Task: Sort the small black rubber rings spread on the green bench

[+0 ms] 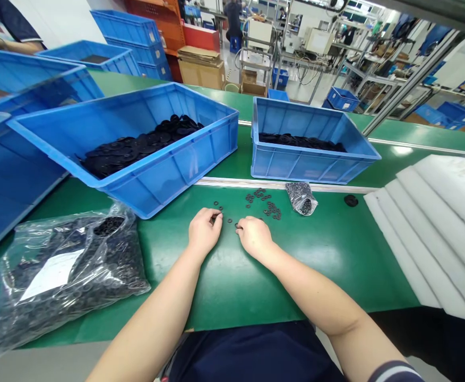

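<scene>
My left hand (204, 233) is closed in a pinch just above the green table, with a small dark piece, apparently a black ring, at its fingertips. Opposite it, my right hand (255, 237) pinches a small black ring (236, 225) between thumb and finger. Between the two hands a loose black ring (230, 220) lies flat. Two more lie just beyond my left fingers. Past my right hand, several black rings (272, 209) are scattered in loose clusters. A small clear bag (302, 198) holding rings rests behind them.
A large clear bag of black rings (109, 270) with a white paper lies at left. Two blue bins (184, 170) (308, 165) with black discs stand behind. White foam sheets (423, 233) are stacked at right, near a black round part (351, 200). Another person's arm shows at upper left.
</scene>
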`<state>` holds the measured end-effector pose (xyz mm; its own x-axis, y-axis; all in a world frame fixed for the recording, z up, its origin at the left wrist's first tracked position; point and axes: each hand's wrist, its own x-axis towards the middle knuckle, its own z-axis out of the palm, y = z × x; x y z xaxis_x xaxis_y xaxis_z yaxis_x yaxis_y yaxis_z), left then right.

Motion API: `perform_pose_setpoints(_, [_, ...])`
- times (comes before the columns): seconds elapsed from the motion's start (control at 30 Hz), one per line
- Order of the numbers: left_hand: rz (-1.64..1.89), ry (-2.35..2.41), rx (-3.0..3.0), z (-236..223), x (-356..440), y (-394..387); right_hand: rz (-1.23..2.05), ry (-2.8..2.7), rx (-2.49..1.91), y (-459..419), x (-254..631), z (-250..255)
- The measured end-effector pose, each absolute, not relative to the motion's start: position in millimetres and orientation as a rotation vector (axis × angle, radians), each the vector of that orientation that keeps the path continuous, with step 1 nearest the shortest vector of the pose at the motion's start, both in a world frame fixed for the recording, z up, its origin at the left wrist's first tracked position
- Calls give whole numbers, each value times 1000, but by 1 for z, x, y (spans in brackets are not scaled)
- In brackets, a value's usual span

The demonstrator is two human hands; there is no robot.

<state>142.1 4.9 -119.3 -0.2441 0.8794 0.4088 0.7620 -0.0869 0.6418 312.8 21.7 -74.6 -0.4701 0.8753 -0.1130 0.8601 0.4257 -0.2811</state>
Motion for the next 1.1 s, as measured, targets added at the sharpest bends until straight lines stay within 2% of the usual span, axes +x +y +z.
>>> perform_pose_setpoints(0.23, [1254, 1996, 1839, -121, 142, 4, 309, -2754, -1372, 9, 327, -77])
perform_pose_setpoints(0.47, [1213, 2084, 1935, -122, 151, 2, 160, -2537, -1359, -12, 346, -87])
perform_pose_setpoints(0.7, [839, 2210, 1994, -121, 158, 3, 128, -2455, -1416, 9, 323, -97])
perform_pose_setpoints(0.9, [776, 2202, 2006, -122, 156, 4, 134, -2494, -1357, 25, 337, -104])
perform_pose_setpoints(1.1, [746, 2031, 2180, -127, 158, 4, 5, -2436, -1403, 64, 350, -104])
